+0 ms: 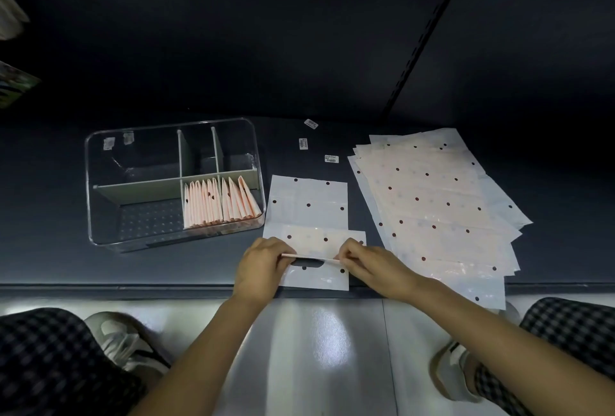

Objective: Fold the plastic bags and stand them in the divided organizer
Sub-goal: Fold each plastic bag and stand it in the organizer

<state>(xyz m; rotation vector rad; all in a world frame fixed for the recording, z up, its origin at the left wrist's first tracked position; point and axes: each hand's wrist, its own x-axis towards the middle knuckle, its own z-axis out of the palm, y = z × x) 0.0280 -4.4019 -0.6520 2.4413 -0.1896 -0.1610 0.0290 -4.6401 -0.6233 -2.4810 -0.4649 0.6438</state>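
A pale polka-dot plastic bag (pixel 307 202) lies flat on the dark shelf, its near part turned up into a fold. My left hand (pixel 261 264) pinches the fold's left end and my right hand (pixel 364 262) pinches its right end. To the left stands the clear divided organizer (pixel 100 215). Several folded pink bags (pixel 219 204) stand upright in its near right compartment; the other compartments hold no bags. A stack of flat dotted bags (pixel 436 202) lies to the right.
Three small barcode stickers (pixel 331 159) lie on the shelf behind the bag. The shelf's front edge (pixel 133 287) runs just below my hands. My knees in checked trousers and my shoes (pixel 128 339) are on the glossy floor below.
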